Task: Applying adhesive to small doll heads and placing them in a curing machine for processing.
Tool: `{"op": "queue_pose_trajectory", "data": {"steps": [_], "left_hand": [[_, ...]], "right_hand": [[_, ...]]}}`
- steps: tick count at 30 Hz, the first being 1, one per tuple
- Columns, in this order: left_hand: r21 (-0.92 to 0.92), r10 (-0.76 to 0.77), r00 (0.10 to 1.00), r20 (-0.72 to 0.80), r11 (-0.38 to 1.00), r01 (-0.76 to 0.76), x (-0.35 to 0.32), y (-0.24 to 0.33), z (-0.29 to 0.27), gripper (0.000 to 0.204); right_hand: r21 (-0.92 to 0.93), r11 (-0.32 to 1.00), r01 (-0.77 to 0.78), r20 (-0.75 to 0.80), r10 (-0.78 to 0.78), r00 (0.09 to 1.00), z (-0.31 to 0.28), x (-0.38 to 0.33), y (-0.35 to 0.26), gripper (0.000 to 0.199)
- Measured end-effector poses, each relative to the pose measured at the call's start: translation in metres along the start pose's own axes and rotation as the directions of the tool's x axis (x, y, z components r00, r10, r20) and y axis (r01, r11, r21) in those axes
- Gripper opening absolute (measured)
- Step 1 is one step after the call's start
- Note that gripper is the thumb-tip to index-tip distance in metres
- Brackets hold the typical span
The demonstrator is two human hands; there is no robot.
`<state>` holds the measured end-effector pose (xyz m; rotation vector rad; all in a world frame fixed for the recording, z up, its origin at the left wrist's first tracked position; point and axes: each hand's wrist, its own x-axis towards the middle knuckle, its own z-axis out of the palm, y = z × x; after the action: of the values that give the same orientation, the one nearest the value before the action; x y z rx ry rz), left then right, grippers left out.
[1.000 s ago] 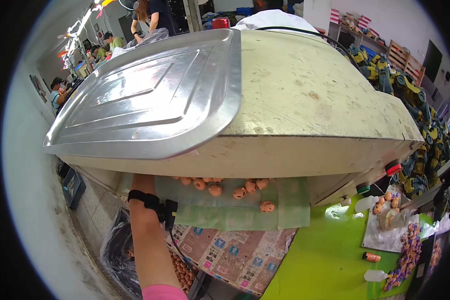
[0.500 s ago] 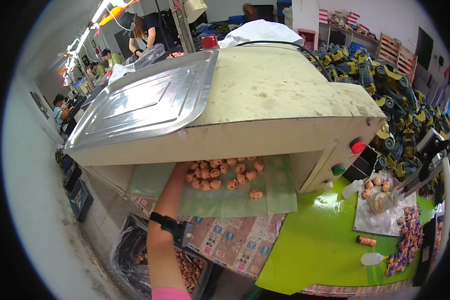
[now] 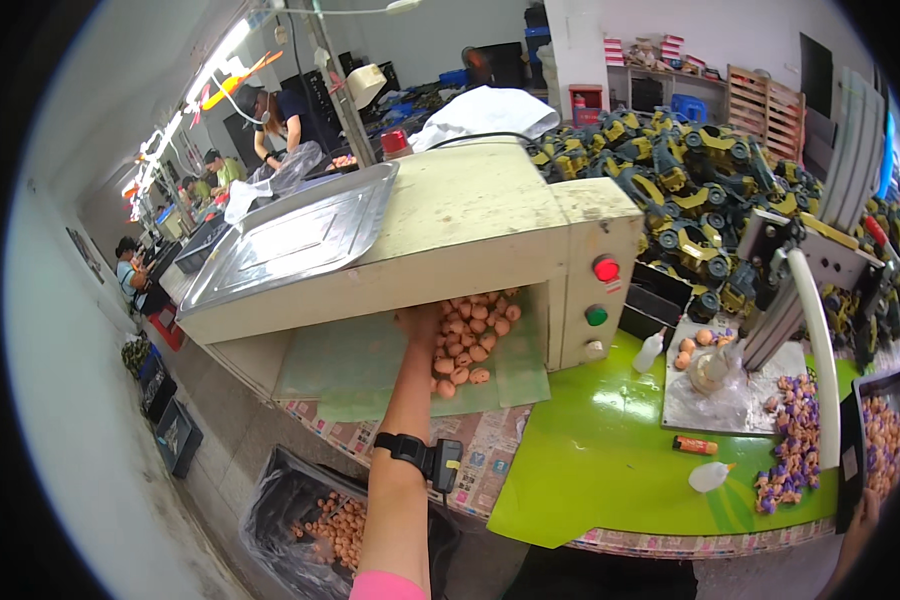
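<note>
My left hand [image 3: 419, 320] reaches into the opening of a cream-coloured box-shaped machine [image 3: 470, 225]. It is beside a cluster of small peach-coloured doll heads [image 3: 467, 341] lying on a pale green sheet [image 3: 370, 380]; the machine's front edge hides its fingers. A dark band with a small device [image 3: 425, 458] is strapped round that forearm. At the far right, my right hand [image 3: 862, 512] grips the near edge of a black tray [image 3: 852, 465] full of small peach-coloured pieces [image 3: 884, 436].
A green mat [image 3: 590, 470] bears glue bottles [image 3: 710, 477], an orange tube [image 3: 695, 445] and purple-and-peach figures [image 3: 795, 430]. Beyond stands a press [image 3: 775, 320]. A lined bin [image 3: 280, 530] stands below left. Toy vehicles [image 3: 700, 190] are heaped behind; a metal tray [image 3: 300, 235] tops the machine.
The view has shifted, showing more of the right side. My left hand has moved right across the opening, and the doll heads lie closer together. My right hand has come into view at the black tray.
</note>
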<state>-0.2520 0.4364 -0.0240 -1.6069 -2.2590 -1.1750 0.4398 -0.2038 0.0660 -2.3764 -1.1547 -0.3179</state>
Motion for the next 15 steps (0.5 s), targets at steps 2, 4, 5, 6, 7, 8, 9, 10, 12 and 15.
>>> {"op": "queue_pose_trajectory", "data": {"steps": [2, 4, 5, 6, 7, 8, 9, 10, 12, 15], "left_hand": [[-0.415, -0.155, 0.951, 0.267, 0.872, 0.259, 0.002, -0.014, -0.016, 0.047], [-0.51, -0.122, 0.873, 0.472, 0.77, 0.384, -0.005, -0.006, -0.046, 0.056], [-0.557, -0.052, 0.754, 0.654, 0.641, 0.527, -0.011, 0.007, -0.062, 0.064], [-0.554, -0.039, 0.747, 0.664, 0.645, 0.527, -0.016, 0.016, -0.077, 0.064], [-0.61, 0.055, 0.827, 0.559, 0.703, 0.366, -0.023, 0.02, -0.097, 0.063], [-0.639, 0.147, 0.886, 0.439, 0.744, 0.193, -0.032, 0.015, -0.112, 0.063], [-0.632, 0.141, 0.887, 0.44, 0.75, 0.194, -0.05, 0.003, -0.119, 0.063], [-0.593, 0.269, 0.907, 0.324, 0.805, -0.027, -0.07, -0.014, -0.128, 0.068], [-0.49, 0.393, 0.86, 0.325, 0.848, -0.201, -0.106, -0.018, -0.153, 0.081], [-0.28, 0.406, 0.827, 0.39, 0.908, -0.313, -0.147, -0.001, -0.174, 0.091]], "right_hand": [[0.051, 0.999, -0.015, 0.054, 0.013, 0.998, 0.009, -0.001, 0.01, 0.025], [0.098, 0.994, -0.039, 0.02, 0.037, 0.999, 0.012, -0.007, 0.007, 0.021], [0.135, 0.989, -0.055, -0.02, 0.059, 0.998, 0.011, -0.013, 0.007, 0.018], [0.127, 0.989, -0.071, -0.022, 0.075, 0.997, 0.012, -0.019, 0.011, 0.018], [0.1, 0.995, -0.03, -0.043, 0.034, 0.999, 0.012, -0.022, 0.017, 0.018], [0.081, 0.996, 0.023, -0.057, -0.018, 0.998, 0.014, -0.021, 0.023, 0.019], [0.085, 0.996, 0.025, -0.049, -0.021, 0.999, 0.016, -0.022, 0.033, 0.019], [0.049, 0.998, 0.04, -0.092, -0.036, 0.995, 0.021, -0.027, 0.042, 0.018], [0.013, 0.999, 0.046, -0.129, -0.044, 0.991, 0.024, -0.036, 0.037, 0.018], [0.123, 0.988, -0.097, -0.023, 0.101, 0.995, 0.012, -0.028, -0.002, 0.02]]}}
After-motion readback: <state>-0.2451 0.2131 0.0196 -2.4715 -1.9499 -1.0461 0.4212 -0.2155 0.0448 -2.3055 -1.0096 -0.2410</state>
